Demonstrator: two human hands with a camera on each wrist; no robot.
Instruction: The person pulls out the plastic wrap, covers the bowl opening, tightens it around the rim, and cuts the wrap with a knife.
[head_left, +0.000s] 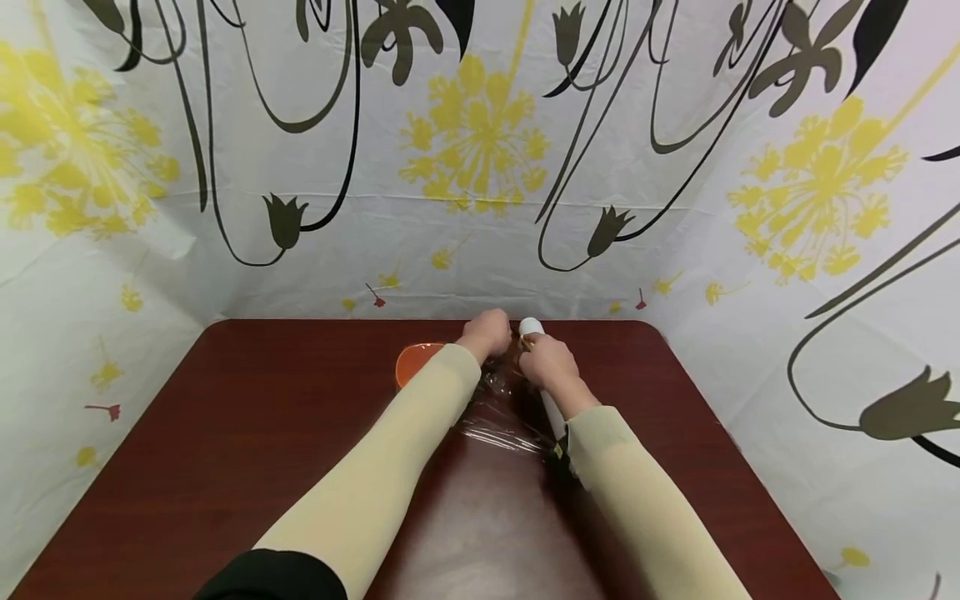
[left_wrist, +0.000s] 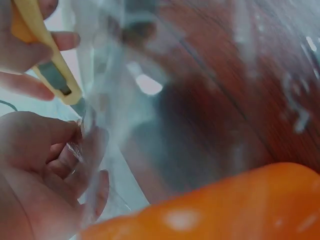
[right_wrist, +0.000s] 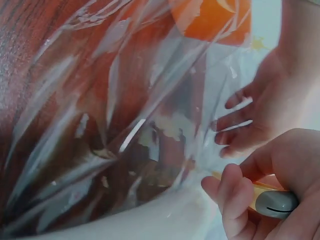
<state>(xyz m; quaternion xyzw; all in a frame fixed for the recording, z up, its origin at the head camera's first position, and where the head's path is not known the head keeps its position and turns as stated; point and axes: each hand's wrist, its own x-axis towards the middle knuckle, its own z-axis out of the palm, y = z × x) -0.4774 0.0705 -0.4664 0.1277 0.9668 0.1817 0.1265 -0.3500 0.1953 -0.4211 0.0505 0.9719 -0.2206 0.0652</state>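
One left hand (head_left: 487,332) pinches film (head_left: 498,437), right hand (head_left: 549,362) grips cutter (left_wrist: 56,76), near far table edge (head_left: 315,323).

container (head_left: 415,362): partly behind left sleeve (head_left: 390,446) | roll (head_left: 553,414): partly behind right hand (head_left: 549,364)

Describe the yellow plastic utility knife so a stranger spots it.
Toward the far edge of the dark red table, beside clear plastic film, the right hand grips the yellow plastic utility knife, its tip near the left hand. Its slim yellow body and grey slider set it apart from the orange bowl and long white roll.
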